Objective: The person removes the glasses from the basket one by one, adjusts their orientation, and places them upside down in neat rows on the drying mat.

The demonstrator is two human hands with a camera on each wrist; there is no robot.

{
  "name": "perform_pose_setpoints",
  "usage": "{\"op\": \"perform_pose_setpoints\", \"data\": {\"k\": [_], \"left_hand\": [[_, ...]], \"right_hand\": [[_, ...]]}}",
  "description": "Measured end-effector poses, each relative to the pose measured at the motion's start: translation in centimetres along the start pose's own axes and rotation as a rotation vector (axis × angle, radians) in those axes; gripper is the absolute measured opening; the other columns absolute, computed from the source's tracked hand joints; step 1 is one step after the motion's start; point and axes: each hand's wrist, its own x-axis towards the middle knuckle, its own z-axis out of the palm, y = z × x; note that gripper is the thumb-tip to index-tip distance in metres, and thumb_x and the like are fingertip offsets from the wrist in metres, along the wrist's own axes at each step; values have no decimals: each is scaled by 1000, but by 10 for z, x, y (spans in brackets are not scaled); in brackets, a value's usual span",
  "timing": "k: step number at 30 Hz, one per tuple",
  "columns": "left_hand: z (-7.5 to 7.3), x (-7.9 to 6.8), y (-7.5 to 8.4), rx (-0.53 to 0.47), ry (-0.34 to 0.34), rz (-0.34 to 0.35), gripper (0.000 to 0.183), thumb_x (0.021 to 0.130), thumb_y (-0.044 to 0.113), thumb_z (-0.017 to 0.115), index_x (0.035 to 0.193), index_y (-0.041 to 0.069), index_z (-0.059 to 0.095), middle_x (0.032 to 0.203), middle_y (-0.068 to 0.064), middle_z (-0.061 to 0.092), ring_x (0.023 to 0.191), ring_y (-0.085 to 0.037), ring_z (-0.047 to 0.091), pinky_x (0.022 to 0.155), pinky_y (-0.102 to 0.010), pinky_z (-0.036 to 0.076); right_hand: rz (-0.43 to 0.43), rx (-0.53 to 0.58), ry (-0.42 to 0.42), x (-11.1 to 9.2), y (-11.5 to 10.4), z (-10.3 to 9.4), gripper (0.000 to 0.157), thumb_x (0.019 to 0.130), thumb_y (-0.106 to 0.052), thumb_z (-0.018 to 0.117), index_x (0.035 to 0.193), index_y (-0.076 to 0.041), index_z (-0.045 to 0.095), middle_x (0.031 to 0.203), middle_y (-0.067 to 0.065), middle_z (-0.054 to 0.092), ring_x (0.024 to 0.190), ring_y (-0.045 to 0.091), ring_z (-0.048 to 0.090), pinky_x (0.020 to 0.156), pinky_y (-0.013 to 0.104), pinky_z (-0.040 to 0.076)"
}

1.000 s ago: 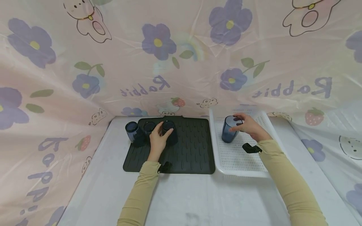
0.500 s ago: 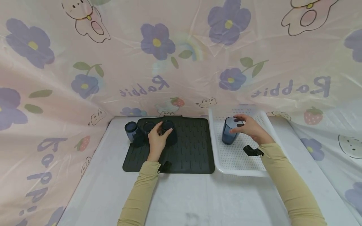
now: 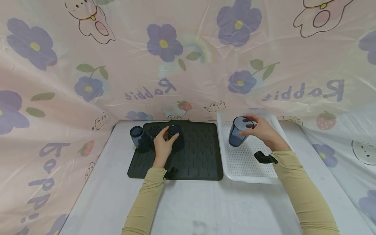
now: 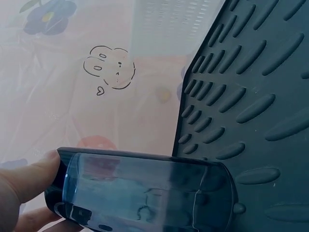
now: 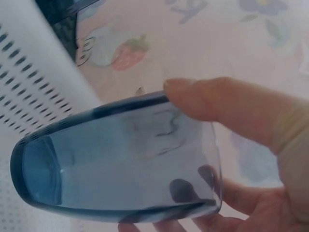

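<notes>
My left hand (image 3: 163, 146) grips the top end of a dark blue drinking glass (image 3: 178, 142) that stands on a black ridged mat (image 3: 201, 156). Thumb and fingers lie on either side of this glass (image 4: 140, 188) in the left wrist view. Over the white perforated basket (image 3: 249, 180), my right hand (image 3: 264, 132) holds a clear blue glass (image 3: 236, 135) near its rim, with the base down and slightly tilted. In the right wrist view, the thumb presses one side of the glass (image 5: 111, 159) and the fingers wrap the other. Whether its base touches the basket floor is hard to tell.
Another dark blue glass (image 3: 139, 138) stands at the mat's left edge. Between it and my left hand is a further glass (image 3: 154, 131), partly hidden. A white table (image 3: 205, 205) lies under everything, and a patterned sheet (image 3: 199, 78) rises behind.
My right hand has shifted slightly, and the glass in it has risen a little and tilted more, its base swinging left. My left hand stays where it was on its glass.
</notes>
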Motion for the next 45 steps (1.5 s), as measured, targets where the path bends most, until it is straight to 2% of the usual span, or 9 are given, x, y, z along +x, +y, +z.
{"op": "perform_pose_setpoints", "data": {"k": [4, 8, 17, 25, 31, 35, 40, 45], "left_hand": [[-1, 0, 1, 3, 4, -2, 57, 83, 23, 77, 132, 5, 57, 128, -13, 59, 118, -32, 55, 96, -47, 46], [-1, 0, 0, 2, 9, 2, 57, 82, 23, 78, 131, 4, 57, 128, -13, 59, 117, -32, 56, 95, -47, 47], [-1, 1, -4, 43, 2, 29, 57, 83, 26, 77, 132, 7, 57, 128, -14, 59, 115, -32, 57, 92, -45, 49], [-1, 1, -4, 31, 3, 43, 57, 82, 26, 77, 132, 6, 58, 128, -14, 59, 115, -32, 57, 92, -46, 49], [-1, 0, -4, 34, 1, 42, 58, 82, 25, 78, 132, 4, 57, 128, -16, 58, 115, -33, 57, 92, -47, 49], [-1, 0, -2, 40, -2, 34, 58, 82, 25, 78, 132, 3, 57, 127, -16, 59, 114, -33, 57, 92, -48, 48], [-1, -1, 0, 43, -1, 20, 57, 83, 24, 77, 131, 3, 57, 126, -15, 59, 114, -32, 57, 93, -47, 48], [0, 1, -1, 36, 2, 20, 57, 83, 24, 78, 131, 3, 57, 126, -16, 59, 114, -32, 57, 93, -46, 48]], "right_hand": [[-30, 7, 24, -8, -15, -1, 88, 78, -10, 80, 148, -3, 29, 145, 18, 35, 121, 38, 41, 80, 23, 47], [-72, 23, 42, -13, -29, -1, 85, 78, -9, 80, 148, -3, 30, 144, 19, 37, 118, 37, 43, 75, 18, 47], [-121, 57, 22, -19, -47, 4, 84, 79, -3, 78, 148, -3, 30, 143, 20, 36, 124, 37, 40, 76, 17, 49], [-145, 107, 28, -20, -53, 10, 81, 78, -2, 78, 146, -3, 34, 141, 19, 39, 122, 38, 41, 76, 19, 50], [-170, 201, 23, -19, -54, 16, 76, 78, 4, 75, 143, 2, 35, 136, 20, 42, 119, 36, 44, 76, 20, 52], [-181, 266, 11, -17, -55, 21, 73, 80, 7, 73, 142, 4, 34, 132, 20, 42, 113, 30, 49, 77, 22, 53], [-174, 299, -5, -16, -54, 27, 72, 82, 6, 71, 142, 4, 32, 133, 23, 40, 107, 23, 52, 77, 23, 53], [-138, 317, -24, -14, -54, 33, 73, 84, 2, 70, 144, 1, 29, 135, 19, 39, 110, 21, 52, 79, 27, 53]]}}
